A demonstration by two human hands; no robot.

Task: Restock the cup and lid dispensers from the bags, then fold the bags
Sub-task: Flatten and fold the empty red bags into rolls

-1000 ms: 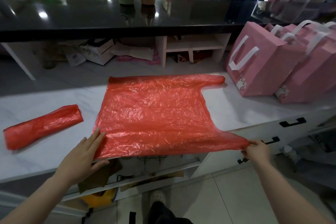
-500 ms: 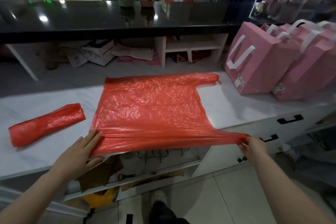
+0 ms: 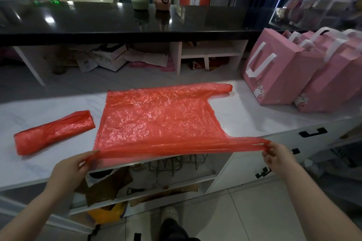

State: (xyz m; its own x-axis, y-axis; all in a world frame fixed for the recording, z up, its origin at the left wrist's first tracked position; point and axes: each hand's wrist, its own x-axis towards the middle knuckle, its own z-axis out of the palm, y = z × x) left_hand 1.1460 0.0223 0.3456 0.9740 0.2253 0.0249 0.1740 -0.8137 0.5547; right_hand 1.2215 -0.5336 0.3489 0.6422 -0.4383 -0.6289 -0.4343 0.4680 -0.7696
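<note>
A red plastic carrier bag lies spread flat on the white counter, its handles pointing right. My left hand pinches the bag's near left corner at the counter's front edge. My right hand pinches the near handle, stretched out past the counter edge. The bag's near edge is lifted a little and pulled taut between both hands. A second red bag, folded into a long strip, lies on the counter to the left.
Pink paper gift bags with white handles stand at the counter's right. A black raised bar top with two bottles runs behind. Open shelves with clutter sit under the counter; white drawers with black handles are at right.
My left hand went from lying flat on the bag's near corner to pinching it. The near edge has risen off the counter and is stretched tight between both hands.
</note>
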